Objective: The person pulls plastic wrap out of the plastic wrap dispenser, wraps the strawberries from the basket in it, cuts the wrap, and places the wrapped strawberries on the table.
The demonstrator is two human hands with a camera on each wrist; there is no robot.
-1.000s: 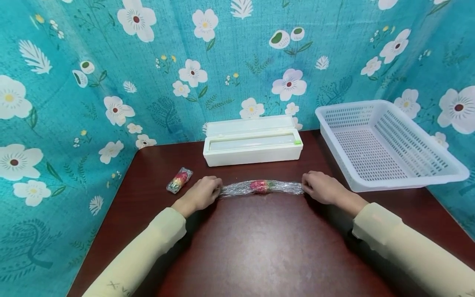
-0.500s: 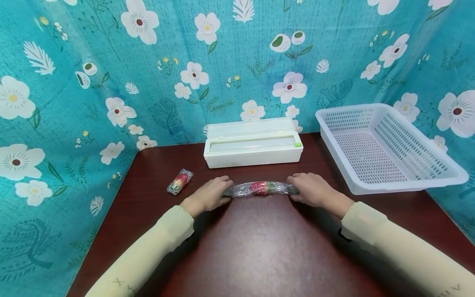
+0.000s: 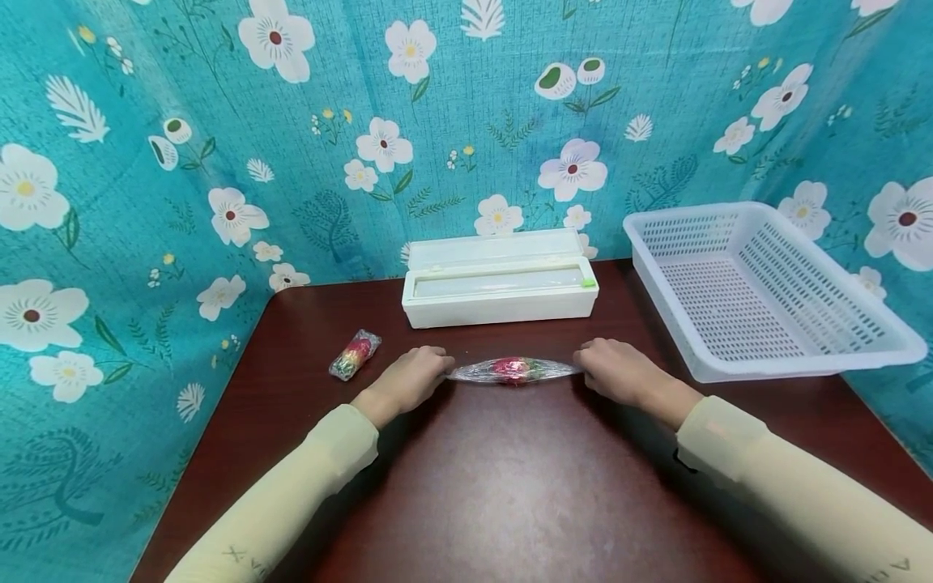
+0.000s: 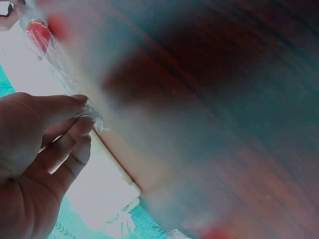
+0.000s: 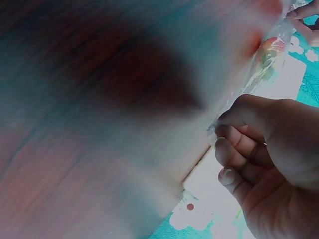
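Observation:
A red and green piece (image 3: 513, 370) wrapped in clear plastic film lies between my hands in the head view, the film tapering to a narrow twist on either side. My left hand (image 3: 413, 379) pinches the left end; in the left wrist view, the thumb and forefinger meet on the film end (image 4: 94, 113), which sticks out past them. At the opposite end, my right hand (image 3: 615, 371) pinches the film between thumb and forefinger, as the right wrist view shows. Left of my left hand lies a second film-wrapped red, yellow and green piece (image 3: 355, 355), its ends tucked in.
A long white cling film box (image 3: 501, 309) with its lid raised stands behind the hands, a small green tab at its right end. At the back right is a white perforated plastic basket (image 3: 802, 363). A blue flowered cloth (image 3: 452, 105) hangs behind the dark red table (image 3: 510, 494).
Both hands have moved inward from the wider stretch, then slightly apart again. The film between them is now shorter, with its ends drawn into narrow points. The second wrapped piece has stayed put.

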